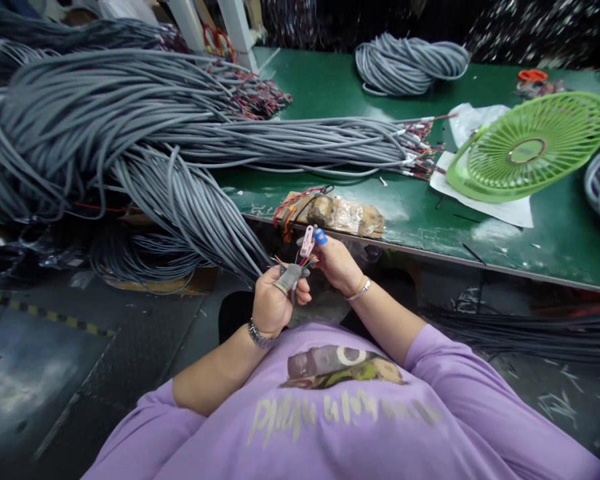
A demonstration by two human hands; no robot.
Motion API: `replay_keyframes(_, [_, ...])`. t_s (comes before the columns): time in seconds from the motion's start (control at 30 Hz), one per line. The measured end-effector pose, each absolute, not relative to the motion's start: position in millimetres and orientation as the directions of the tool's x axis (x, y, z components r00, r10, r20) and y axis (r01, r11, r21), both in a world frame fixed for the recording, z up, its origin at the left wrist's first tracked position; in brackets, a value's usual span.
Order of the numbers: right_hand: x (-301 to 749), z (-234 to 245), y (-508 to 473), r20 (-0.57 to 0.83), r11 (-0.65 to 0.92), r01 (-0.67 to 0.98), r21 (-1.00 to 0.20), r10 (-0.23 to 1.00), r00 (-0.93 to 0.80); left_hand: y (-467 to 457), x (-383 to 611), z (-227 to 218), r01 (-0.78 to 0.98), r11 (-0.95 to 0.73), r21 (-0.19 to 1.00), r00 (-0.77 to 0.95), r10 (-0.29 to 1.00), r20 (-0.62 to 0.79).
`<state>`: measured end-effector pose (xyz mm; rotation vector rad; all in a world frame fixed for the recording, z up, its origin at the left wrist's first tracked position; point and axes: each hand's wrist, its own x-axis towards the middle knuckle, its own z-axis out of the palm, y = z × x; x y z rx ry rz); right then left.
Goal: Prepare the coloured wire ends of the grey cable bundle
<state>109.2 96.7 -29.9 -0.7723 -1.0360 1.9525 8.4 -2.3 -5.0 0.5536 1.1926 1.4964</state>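
Note:
My left hand point(275, 300), with a grey cover on its thumb, is closed around the end of a grey cable. Thin coloured wires point(307, 262), among them red, green and black, fan out from that end toward my right hand. My right hand point(337, 263) has a blue wrap on one fingertip. It pinches a small pale pink tool point(307, 241) with a slot in it, held upright just above the wires. The fingers behind the tool are partly hidden. Both hands are close together in front of the bench edge.
Large bundles of grey cable point(105, 127) cover the left of the green bench point(420, 227). A taped block point(345, 215) sits at the bench edge beyond my hands. At the right are a green fan point(530, 150), white paper point(510, 208) and a coiled cable point(410, 63) farther back.

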Motion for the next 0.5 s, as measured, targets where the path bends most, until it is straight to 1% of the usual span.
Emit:
replay_keyframes(0.07, [108, -30, 95, -0.139, -0.319, -0.369, -0.873, 0.889, -0.437, -2, 8, -6, -0.442, 0.084, 0.893, -0.311, 0.92, -0.24])
replay_keyframes(0.17, [106, -30, 93, -0.096, -0.178, -0.349, -0.92, 0.966, -0.24, -3, 9, -7, -0.426, 0.07, 0.902, -0.319, 0.921, -0.223])
replay_keyframes(0.2, [105, -30, 93, -0.082, -0.149, -0.34, -0.929, 0.976, -0.203, -2, 9, -7, -0.421, 0.067, 0.905, -0.322, 0.921, -0.218])
replay_keyframes(0.23, [105, -30, 93, -0.083, -0.15, -0.34, -0.928, 0.976, -0.204, -2, 10, -8, -0.417, 0.067, 0.906, -0.324, 0.921, -0.217])
replay_keyframes(0.3, [103, -30, 93, -0.133, -0.241, -0.379, -0.894, 0.948, -0.29, -1, 11, -8, -0.414, 0.071, 0.908, -0.323, 0.921, -0.219])
replay_keyframes(0.4, [99, -29, 95, -0.234, -0.44, -0.465, -0.768, 0.869, -0.435, 1, 13, -8, -0.411, 0.089, 0.907, -0.313, 0.921, -0.232])
replay_keyframes(0.5, [95, -27, 97, -0.282, -0.514, -0.548, -0.66, 0.846, -0.454, 1, 14, -9, -0.4, 0.112, 0.91, -0.299, 0.922, -0.245])
